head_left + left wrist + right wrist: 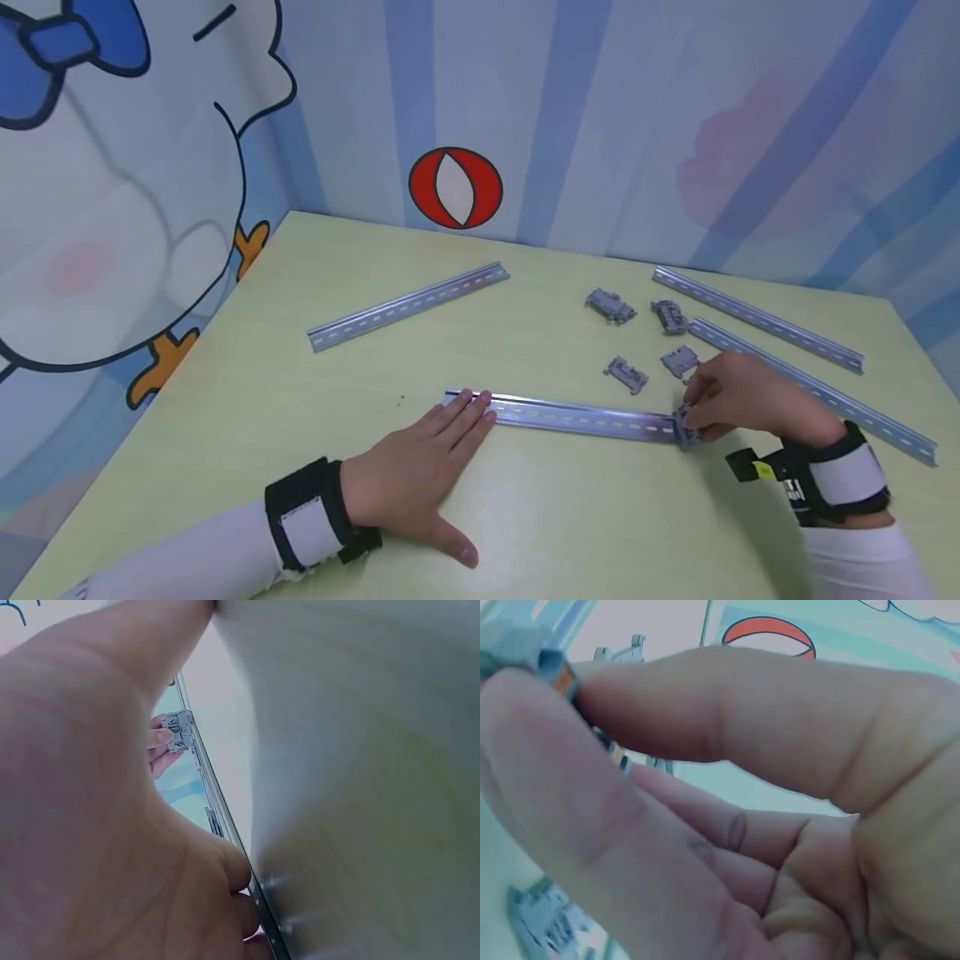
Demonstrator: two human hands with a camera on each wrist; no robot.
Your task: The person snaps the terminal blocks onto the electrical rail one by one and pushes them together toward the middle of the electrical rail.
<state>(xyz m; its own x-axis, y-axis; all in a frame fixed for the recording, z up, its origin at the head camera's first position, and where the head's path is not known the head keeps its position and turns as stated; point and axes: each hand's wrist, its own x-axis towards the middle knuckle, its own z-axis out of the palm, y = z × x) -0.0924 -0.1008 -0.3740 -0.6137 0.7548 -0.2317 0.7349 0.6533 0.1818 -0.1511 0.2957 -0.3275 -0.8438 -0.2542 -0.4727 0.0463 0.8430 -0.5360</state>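
1. We saw the left hand (416,471) flat and open, thumb spread wide, its straight fingertips resting on the left end of the slotted metal rail (585,419), gripping nothing.
2. We saw the right hand (738,396) pinching a grey block (684,427) between thumb and fingers at that rail's right end; we could not tell whether it was fully seated.
3. Beyond the rail, we saw four loose grey pieces (626,375) on the pale table (570,517).
4. We noticed three other rails (408,307), one leftward, two rightward.
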